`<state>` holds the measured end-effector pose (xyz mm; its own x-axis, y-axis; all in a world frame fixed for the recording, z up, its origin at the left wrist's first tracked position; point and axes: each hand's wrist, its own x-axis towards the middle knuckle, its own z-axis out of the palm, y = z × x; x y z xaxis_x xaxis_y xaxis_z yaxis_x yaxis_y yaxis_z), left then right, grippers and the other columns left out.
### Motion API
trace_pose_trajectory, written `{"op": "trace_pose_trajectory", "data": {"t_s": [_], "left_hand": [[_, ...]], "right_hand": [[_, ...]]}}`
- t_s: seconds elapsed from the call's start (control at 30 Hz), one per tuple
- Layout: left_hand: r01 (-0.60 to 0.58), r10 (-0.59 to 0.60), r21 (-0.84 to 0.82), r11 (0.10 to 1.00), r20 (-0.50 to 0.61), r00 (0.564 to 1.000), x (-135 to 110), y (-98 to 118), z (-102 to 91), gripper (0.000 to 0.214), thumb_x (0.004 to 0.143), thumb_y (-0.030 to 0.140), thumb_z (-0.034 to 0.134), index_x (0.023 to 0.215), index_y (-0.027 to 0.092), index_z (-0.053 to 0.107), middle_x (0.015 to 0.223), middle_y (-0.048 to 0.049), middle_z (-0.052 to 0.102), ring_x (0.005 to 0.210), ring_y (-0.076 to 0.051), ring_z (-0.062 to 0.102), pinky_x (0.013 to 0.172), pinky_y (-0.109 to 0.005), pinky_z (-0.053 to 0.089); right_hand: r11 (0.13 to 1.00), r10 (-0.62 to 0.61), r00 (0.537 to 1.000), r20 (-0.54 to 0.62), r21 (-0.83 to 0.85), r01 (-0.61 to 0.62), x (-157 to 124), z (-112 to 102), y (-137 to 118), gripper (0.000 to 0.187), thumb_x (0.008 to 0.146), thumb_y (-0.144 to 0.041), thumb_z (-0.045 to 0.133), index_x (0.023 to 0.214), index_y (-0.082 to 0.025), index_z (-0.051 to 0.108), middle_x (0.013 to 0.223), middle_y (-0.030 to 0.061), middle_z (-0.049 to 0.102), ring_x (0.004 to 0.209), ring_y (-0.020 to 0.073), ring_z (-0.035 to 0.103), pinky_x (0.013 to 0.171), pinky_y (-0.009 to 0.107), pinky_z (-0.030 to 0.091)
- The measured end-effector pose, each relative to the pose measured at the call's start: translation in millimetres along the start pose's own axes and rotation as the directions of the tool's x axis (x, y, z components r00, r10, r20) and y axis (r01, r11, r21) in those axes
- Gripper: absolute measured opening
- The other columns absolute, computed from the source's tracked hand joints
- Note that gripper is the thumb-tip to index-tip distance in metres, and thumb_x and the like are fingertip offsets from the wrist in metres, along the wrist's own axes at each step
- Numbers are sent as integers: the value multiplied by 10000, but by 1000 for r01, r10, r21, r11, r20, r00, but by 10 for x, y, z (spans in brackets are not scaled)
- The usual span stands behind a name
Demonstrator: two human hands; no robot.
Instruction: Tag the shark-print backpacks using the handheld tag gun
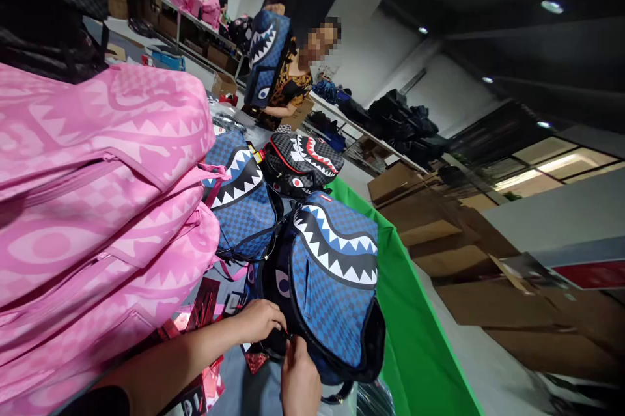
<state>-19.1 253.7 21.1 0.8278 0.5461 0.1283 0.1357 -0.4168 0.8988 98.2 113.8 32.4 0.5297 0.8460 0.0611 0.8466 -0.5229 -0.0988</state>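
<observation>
A blue checkered backpack [336, 286] with a white-toothed shark mouth lies tilted in front of me, its dark zipped side turned towards my hands. My left hand [263, 321] is closed, its fingertips pinched at the lower left edge of this backpack. Just below and to the right, my right hand [301, 374] pinches the dark edge of the same backpack, thumb up. The fingertips of both hands nearly meet; the small piece between the left fingers is too small to make out. Behind stand another blue shark backpack [244, 201] and a black-grey one with red trim [312, 159].
Pink shark backpacks [97, 227] are piled high at my left. Red shiny packaging [212, 370] lies beneath my left forearm. A green cover [415, 312] hangs along the table's right edge. Across from me a person [293, 77] holds up a blue backpack. Cardboard boxes [488, 286] line the floor at right.
</observation>
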Motion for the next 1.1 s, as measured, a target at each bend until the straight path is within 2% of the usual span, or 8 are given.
{"op": "trace_pose_trajectory", "data": {"t_s": [0.17,0.27,0.4,0.5,0.6,0.8,1.0,1.1], "left_hand": [[43,-40,-118,992,25,999,32,41,14,301,810,101,577,944,255,799,897,-6,757,863,-150,687,805,-223,489],[82,-84,-132,988,-4,996,-20,-17,-69,304,816,102,563,954,241,796,915,-13,757,883,-152,687,837,-227,487],[222,-221,9,975,-70,973,-71,-110,-129,347,845,99,511,1009,243,782,933,-24,749,887,-168,684,824,-254,488],[169,-170,63,983,8,985,-27,-102,-73,311,840,111,542,978,251,783,953,-23,750,904,-176,681,821,-259,488],[129,-130,18,991,51,990,42,-80,-60,284,822,96,567,919,252,784,922,0,752,893,-151,680,816,-226,488],[157,-158,-27,987,-32,987,46,-95,-210,315,858,88,503,934,230,773,933,-2,744,883,-141,675,826,-233,483],[108,-106,-16,994,96,990,77,-4,-25,260,854,113,563,943,240,772,953,-3,761,943,-157,685,867,-241,481],[144,-140,-23,989,121,983,69,26,-28,235,860,118,549,946,232,736,926,24,767,906,-132,697,810,-212,488]], "right_hand": [[999,-24,987,156,-36,30,25,-70,98,339,1022,-330,381,1088,-240,702,788,63,758,694,242,739,507,251,417],[999,1,989,147,-52,7,26,-77,66,357,1023,-327,385,1190,-234,687,828,77,766,728,251,746,535,257,445],[994,69,994,82,-87,-62,48,-103,-119,359,1023,-332,417,1210,-160,671,845,110,764,722,260,741,561,277,467],[990,97,993,65,-107,-90,78,-139,-242,327,1016,-298,434,1143,-136,689,820,122,760,695,257,735,549,277,458],[989,103,993,53,-113,-97,87,-150,-256,301,1001,-276,452,1120,-144,695,804,120,760,674,255,731,542,275,454],[995,73,994,78,-71,-68,81,-123,-194,349,998,-321,423,1134,-152,697,849,123,764,714,270,736,570,294,471],[993,96,985,141,-76,-86,126,-121,-194,338,1001,-302,417,1141,-169,694,864,122,764,752,281,741,591,296,465],[998,42,995,90,-45,-38,69,-102,-153,347,1015,-300,378,1075,-174,696,817,104,758,703,263,734,562,288,446]]}}
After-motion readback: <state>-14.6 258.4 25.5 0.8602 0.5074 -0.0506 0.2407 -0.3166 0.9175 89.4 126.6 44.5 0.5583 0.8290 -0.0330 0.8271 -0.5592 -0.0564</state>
